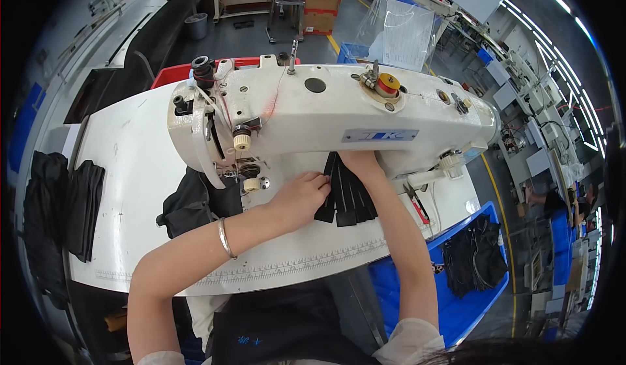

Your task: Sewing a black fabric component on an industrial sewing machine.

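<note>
Dark strands of hair (521,353) lie nearest the camera, below and right of both hands. The left hand (303,200) has its fingers curled narrow against the left edge of the black strips (349,202); whether they pinch, I cannot tell. The right hand (358,161) is at the strips' upper end, its fingertips hidden, grip unclear. Red-handled snips (418,208) lie right of it.

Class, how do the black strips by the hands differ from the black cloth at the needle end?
Shape: the black strips are narrow and fanned out; the black cloth is broader and bunched.
Hands: the left hand and right hand are at the strips; neither is on the cloth.
Shared: both are black, over the white tabletop.
</note>
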`<state>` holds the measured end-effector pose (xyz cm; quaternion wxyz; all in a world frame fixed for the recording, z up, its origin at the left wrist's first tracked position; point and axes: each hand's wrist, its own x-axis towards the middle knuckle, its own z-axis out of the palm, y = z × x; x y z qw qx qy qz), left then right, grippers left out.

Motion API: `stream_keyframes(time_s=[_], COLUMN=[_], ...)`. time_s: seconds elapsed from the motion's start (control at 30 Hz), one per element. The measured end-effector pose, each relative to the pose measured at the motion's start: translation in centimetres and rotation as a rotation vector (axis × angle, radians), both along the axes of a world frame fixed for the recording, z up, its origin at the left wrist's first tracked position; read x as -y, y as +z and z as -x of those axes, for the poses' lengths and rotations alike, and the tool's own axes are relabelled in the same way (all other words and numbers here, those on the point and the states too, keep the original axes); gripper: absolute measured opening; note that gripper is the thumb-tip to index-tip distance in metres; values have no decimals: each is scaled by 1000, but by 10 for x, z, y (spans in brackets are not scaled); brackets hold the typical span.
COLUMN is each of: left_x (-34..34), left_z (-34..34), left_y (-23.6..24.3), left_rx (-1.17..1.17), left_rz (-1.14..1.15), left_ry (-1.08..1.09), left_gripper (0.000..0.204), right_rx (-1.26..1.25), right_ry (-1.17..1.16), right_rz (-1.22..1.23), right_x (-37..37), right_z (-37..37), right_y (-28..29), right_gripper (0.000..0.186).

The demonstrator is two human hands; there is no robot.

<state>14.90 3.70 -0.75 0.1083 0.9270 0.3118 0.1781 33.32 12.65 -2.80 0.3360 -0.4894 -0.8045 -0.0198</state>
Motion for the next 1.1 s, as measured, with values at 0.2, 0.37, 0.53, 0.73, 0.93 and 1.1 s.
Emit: stream_keyframes(time_s=[0.2,0.37,0.53,0.73,0.93,1.1], left_x=[-10,-16,-27,-70,-93,-92], left_z=[-5,-10,-10,-44,-42,-50], left_y=[-6,-13,-5,-23,-33,-30], left_rx=[59,31,10,331,401,443], left_rz=[39,-176,-41,-136,10,-135], left_ry=[119,106,76,207,361,370], left_gripper=[51,49,31,28,25,23], right_rx=[-74,186,114,235,441,-893], right_ry=[77,3,-82,-190,-404,-96], right_rz=[174,157,12,-398,67,443], right_x=[8,7,17,13,110,185], right_z=[5,4,7,-1,11,-59], right_y=[14,2,10,3,72,129], right_gripper=[16,14,18,22,27,30])
